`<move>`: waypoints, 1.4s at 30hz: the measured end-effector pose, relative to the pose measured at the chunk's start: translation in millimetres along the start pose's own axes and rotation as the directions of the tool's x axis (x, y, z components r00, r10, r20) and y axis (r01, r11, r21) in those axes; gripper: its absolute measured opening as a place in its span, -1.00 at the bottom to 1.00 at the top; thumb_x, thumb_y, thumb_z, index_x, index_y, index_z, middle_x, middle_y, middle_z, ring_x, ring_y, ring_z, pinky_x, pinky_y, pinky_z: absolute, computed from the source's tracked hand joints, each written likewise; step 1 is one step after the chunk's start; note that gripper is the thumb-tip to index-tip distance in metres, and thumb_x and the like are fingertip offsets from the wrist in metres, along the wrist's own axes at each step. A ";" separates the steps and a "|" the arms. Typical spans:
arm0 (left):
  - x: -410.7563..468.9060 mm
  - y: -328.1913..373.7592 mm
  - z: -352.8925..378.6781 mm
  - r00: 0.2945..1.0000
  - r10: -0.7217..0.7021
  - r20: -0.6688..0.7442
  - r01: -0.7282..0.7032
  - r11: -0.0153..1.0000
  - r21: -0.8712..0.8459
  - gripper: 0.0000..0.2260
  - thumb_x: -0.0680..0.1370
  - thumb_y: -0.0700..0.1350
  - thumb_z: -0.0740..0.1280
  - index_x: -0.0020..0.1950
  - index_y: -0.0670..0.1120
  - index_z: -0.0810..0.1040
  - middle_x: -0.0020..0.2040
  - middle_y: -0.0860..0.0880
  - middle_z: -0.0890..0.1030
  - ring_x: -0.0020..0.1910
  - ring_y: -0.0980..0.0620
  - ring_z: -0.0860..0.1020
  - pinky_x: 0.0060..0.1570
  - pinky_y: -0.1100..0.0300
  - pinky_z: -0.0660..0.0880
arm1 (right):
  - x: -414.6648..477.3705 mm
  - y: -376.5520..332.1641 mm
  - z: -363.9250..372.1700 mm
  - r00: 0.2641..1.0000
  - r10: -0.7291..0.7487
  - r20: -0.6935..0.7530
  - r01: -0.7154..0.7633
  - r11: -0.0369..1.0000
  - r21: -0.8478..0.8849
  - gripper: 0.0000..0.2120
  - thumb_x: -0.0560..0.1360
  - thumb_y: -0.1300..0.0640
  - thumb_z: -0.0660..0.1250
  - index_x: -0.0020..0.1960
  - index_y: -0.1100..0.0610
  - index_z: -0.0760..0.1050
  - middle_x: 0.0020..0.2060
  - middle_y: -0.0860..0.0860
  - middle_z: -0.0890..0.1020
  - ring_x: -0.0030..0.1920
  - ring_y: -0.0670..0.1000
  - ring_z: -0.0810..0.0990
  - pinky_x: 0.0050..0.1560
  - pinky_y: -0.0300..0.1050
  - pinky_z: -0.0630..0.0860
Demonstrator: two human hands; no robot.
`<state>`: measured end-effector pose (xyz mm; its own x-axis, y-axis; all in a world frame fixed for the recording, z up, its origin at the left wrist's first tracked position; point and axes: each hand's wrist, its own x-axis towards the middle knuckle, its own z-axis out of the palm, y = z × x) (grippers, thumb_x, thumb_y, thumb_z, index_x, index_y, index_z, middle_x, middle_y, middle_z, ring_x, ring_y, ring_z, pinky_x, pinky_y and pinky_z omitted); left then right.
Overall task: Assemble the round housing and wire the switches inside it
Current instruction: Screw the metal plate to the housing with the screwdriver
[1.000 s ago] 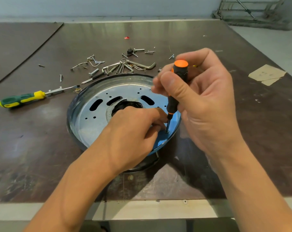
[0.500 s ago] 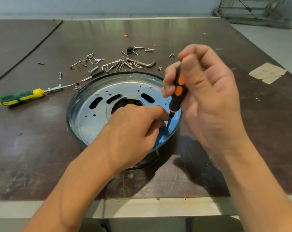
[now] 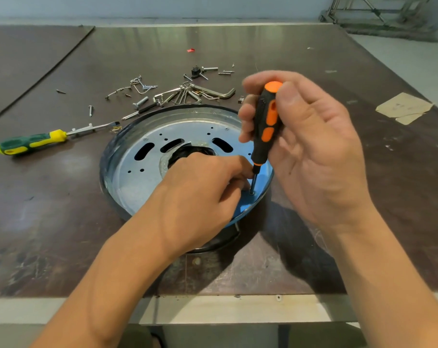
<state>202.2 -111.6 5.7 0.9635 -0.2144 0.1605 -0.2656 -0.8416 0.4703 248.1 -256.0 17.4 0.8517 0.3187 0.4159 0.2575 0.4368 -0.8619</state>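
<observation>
On the dark brown table (image 3: 50, 222), well left of the round silver metal housing (image 3: 137, 182), a green-and-yellow-handled screwdriver (image 3: 29, 143) lies flat, its blade pointing right toward the housing's far-left rim. Just beyond the housing's far rim is a scatter of loose screws and bent hex keys (image 3: 185, 92). The housing sits open side up near the table's front edge, with slots and small holes in its inner plate. The left hand (image 3: 200, 199) rests over the housing's near half, fingers curled toward its right rim; whether they pinch anything there cannot be told. Beside those fingertips stands the orange-and-black screwdriver (image 3: 267, 121), its long axis nearly upright, orange cap up and leaning slightly right, tip pointing down onto the plate just inside the housing's right rim. The right hand (image 3: 318, 159), above that rim, grasps the handle between thumb and fingers. Well right of the housing lie tan paper scraps (image 3: 403, 108)
</observation>
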 end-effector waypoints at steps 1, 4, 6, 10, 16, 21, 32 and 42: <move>0.0 -0.1 0.1 1.000 0.003 -0.003 -0.003 1.000 -0.001 -0.79 0.57 -0.12 0.25 0.12 0.09 0.61 -0.05 0.16 0.69 -0.08 0.09 0.62 -0.06 0.03 0.53 | 0.0 -0.2 0.0 1.000 -0.017 -0.008 0.017 0.999 -0.036 -0.89 0.61 0.24 0.22 0.06 0.20 0.52 -0.16 0.12 0.57 -0.12 0.07 0.54 -0.09 0.11 0.54; 0.1 0.2 0.1 1.000 0.001 0.003 -0.001 1.000 -0.011 -0.77 0.58 -0.12 0.25 0.16 0.09 0.61 -0.02 0.18 0.69 -0.04 0.11 0.63 -0.01 0.04 0.55 | 1.8 1.3 2.6 0.994 -0.075 -0.074 0.065 0.990 -0.129 -0.81 0.48 0.33 0.41 -0.05 0.15 0.43 -0.18 0.19 0.53 -0.15 0.19 0.52 -0.02 0.34 0.52; 0.1 0.2 0.0 1.000 0.003 0.004 -0.003 1.000 -0.012 -0.76 0.59 -0.12 0.25 0.18 0.09 0.60 -0.01 0.19 0.68 -0.01 0.14 0.62 0.02 0.05 0.55 | 2.0 2.2 1.6 0.994 -0.075 -0.076 0.066 0.991 -0.112 -0.78 0.47 0.34 0.42 -0.03 0.15 0.39 -0.20 0.18 0.54 -0.18 0.20 0.56 -0.07 0.20 0.57; 0.0 -0.1 0.6 1.000 0.001 -0.004 -0.001 1.000 -0.007 -0.78 0.59 -0.12 0.25 0.15 0.10 0.60 -0.03 0.20 0.68 -0.06 0.16 0.61 -0.01 0.05 0.54 | 0.7 3.2 0.9 1.000 -0.021 -0.016 0.020 0.999 -0.041 -0.82 0.61 0.17 0.24 0.19 0.16 0.43 -0.19 0.12 0.52 -0.26 0.06 0.51 -0.19 -0.07 0.47; 0.3 -0.5 0.8 1.000 0.003 -0.002 -0.003 1.000 -0.012 -0.76 0.58 -0.12 0.26 0.18 0.09 0.60 -0.01 0.21 0.68 -0.01 0.15 0.62 0.02 0.06 0.54 | 1.3 3.7 -5.2 0.999 -0.043 0.005 0.043 0.998 -0.046 -0.84 0.65 0.22 0.17 0.06 0.22 0.52 -0.17 0.12 0.53 -0.14 0.13 0.51 -0.11 -0.01 0.48; 0.4 -0.7 1.0 1.000 -0.006 0.003 0.006 1.000 -0.021 -0.75 0.58 -0.12 0.26 0.20 0.09 0.60 0.00 0.22 0.68 0.01 0.19 0.62 0.05 0.08 0.54 | 1.5 4.9 -4.5 0.995 -0.094 -0.034 0.092 0.993 -0.070 -0.84 0.53 0.30 0.39 -0.01 0.19 0.40 -0.26 0.10 0.55 -0.28 0.10 0.58 -0.21 0.00 0.52; 0.8 -0.9 2.1 1.000 -0.001 -0.006 0.001 1.000 -0.022 -0.76 0.58 -0.12 0.27 0.18 0.10 0.61 -0.03 0.22 0.68 -0.01 0.20 0.61 0.04 0.09 0.54 | 2.1 2.4 -6.0 0.997 -0.073 -0.021 0.072 0.997 -0.033 -0.89 0.57 0.34 0.31 0.01 0.18 0.42 -0.13 0.10 0.62 -0.07 0.14 0.66 -0.03 0.02 0.58; 0.8 0.0 1.2 1.000 -0.005 -0.011 0.005 1.000 -0.004 -0.78 0.58 -0.10 0.26 0.14 0.11 0.61 -0.04 0.21 0.68 -0.06 0.17 0.61 0.01 0.08 0.54 | 1.3 -0.6 -3.7 0.999 -0.043 0.014 0.043 0.999 -0.019 -0.89 0.58 0.32 0.27 0.08 0.19 0.50 -0.06 0.11 0.58 -0.02 0.09 0.58 0.07 0.06 0.57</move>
<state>203.1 -112.4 4.9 0.9643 -0.2050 0.1673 -0.2611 -0.8405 0.4747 250.8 -258.9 17.4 0.8335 0.3113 0.4565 0.3029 0.4337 -0.8486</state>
